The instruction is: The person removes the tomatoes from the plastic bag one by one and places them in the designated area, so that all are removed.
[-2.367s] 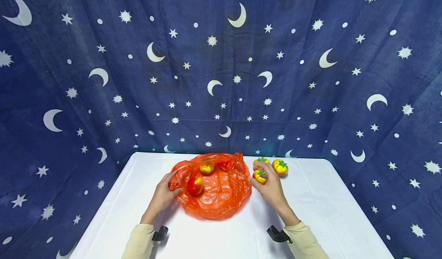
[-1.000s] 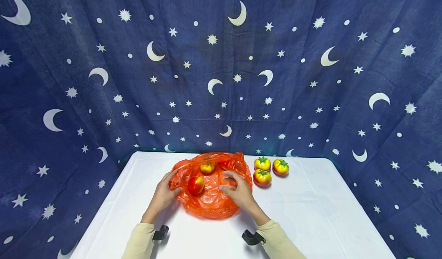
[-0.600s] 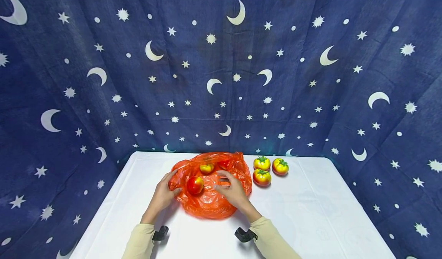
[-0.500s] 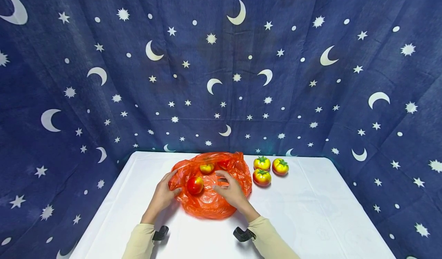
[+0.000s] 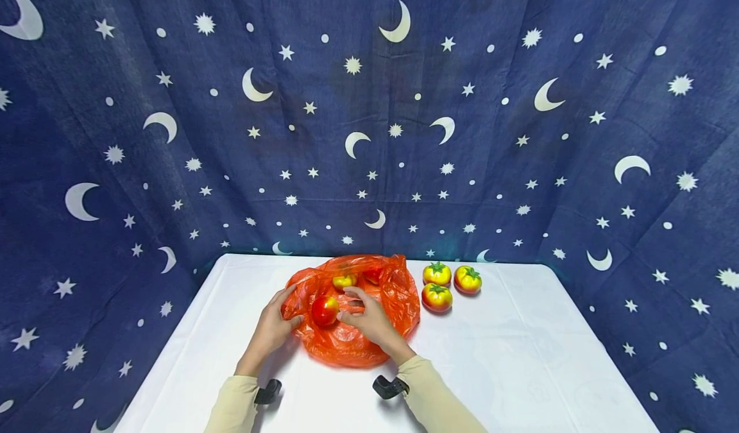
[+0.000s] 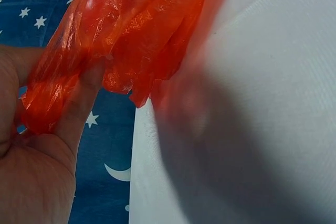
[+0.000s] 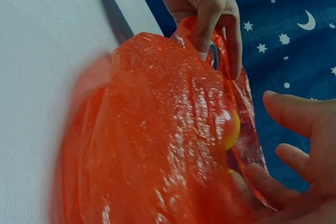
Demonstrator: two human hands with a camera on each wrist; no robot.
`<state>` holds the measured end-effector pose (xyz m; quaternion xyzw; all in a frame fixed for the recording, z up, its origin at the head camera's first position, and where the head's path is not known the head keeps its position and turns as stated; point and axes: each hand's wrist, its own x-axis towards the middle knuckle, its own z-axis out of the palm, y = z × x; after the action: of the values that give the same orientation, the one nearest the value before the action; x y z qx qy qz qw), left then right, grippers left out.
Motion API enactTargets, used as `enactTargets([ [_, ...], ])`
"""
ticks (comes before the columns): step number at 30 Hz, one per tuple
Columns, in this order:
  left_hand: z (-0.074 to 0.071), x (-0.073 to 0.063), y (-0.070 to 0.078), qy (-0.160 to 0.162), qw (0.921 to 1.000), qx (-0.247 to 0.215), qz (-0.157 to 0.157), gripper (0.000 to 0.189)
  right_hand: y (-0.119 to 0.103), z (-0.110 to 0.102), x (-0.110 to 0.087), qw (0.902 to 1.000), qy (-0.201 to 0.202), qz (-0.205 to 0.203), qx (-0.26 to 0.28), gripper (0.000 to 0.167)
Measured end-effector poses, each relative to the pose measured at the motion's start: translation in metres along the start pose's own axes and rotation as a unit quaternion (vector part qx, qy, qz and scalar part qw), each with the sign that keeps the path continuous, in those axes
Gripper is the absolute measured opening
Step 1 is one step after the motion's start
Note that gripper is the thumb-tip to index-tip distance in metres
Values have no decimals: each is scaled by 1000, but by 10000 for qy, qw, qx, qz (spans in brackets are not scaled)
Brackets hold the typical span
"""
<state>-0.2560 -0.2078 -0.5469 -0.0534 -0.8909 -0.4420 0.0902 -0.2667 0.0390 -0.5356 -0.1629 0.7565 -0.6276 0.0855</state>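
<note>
A thin red plastic bag lies on the table with its mouth open. My left hand holds its left edge; in the left wrist view the film passes between the thumb and fingers of that left hand. Inside the bag sit a red-and-yellow tomato and a yellower tomato; another red shape shows through the film. My right hand is over the bag's opening, fingers parted and fingertips close to the nearer tomato. In the right wrist view its fingers are spread and hold nothing.
Three yellow-and-red tomatoes with green leafy tops, the nearest tomato among them, stand right of the bag on the white tablecloth. A dark blue curtain with moons and stars rises behind the table.
My right hand has moved left, from beside the loose tomatoes to over the bag and close to the tomato inside. The left hand has stayed at the bag's edge.
</note>
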Motion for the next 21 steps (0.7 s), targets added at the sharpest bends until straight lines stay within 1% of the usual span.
enactTargets([
  [6,1,-1,-2,70,10000,52,20,75,10,6,10,9997,-95,204,-94,65],
  [8,0,-1,-2,78,9999,66,-27,75,13,8,14,9995,-139,241,-153,67],
  [15,-1,-2,0,-52,9998,98,-190,75,18,12,23,9978,-354,515,-212,69],
  [18,-1,-1,0,-118,9995,53,-303,76,19,14,26,9973,-436,590,-97,69],
  [21,-1,0,0,-179,9992,37,-342,76,19,16,29,9969,-486,617,8,69],
])
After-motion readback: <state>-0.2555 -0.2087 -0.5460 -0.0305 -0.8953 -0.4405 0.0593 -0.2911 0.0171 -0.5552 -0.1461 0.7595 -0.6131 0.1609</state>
